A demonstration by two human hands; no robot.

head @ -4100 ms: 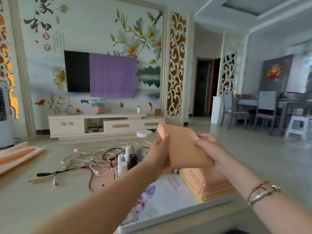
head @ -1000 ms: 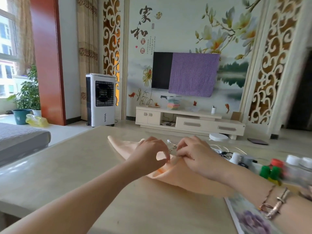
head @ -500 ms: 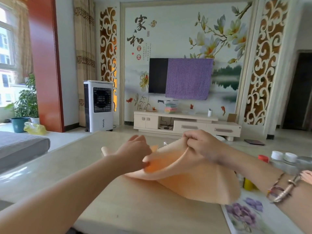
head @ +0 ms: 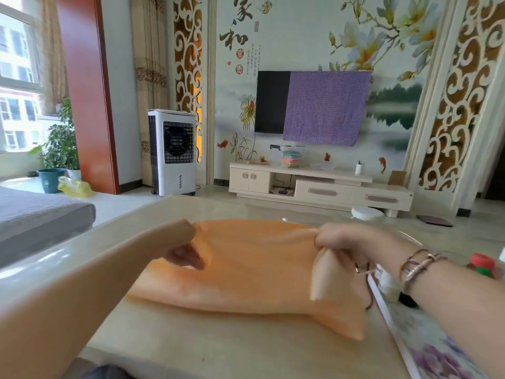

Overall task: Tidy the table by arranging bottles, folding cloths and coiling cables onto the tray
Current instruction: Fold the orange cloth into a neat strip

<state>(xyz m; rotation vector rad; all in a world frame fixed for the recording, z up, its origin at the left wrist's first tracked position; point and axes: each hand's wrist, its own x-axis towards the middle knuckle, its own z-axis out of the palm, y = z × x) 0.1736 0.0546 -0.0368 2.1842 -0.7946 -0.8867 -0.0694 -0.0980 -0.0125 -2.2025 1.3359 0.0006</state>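
Both hands pinch orange cloth [head: 254,266] by top edge: left hand [head: 181,246] at left corner, right hand [head: 347,240] at right; cloth hangs stretched between them, long axis left-right, lower edge on table [head: 218,348], tray [head: 426,343] just right

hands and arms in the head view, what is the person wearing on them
Both forearms are bare, with no sleeves in view. The right hand has a cluster of thin bracelets at the wrist: metallic, rose-gold-looking bangles plus darker cord or bead strands. The left hand and its wrist show no jewellery. No gloves or watch are visible on either.
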